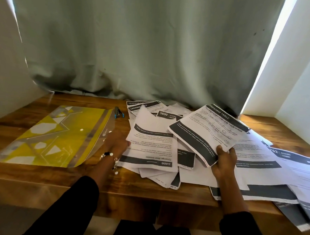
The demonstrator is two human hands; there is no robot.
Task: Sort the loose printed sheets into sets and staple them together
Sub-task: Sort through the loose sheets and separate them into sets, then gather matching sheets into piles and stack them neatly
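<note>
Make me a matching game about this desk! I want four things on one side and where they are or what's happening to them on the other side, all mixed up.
Things:
1. stapler
2. yellow folder
3. Dressing Table sheet
4. left hand

Places or states:
A. lifted above the paper pile, held by the right hand
B. lying flat on the left part of the wooden desk
C. at the back, between the folder and the papers
D. resting at the left edge of the paper pile

Right pairs: 1-C, 2-B, 3-A, 4-D
</note>
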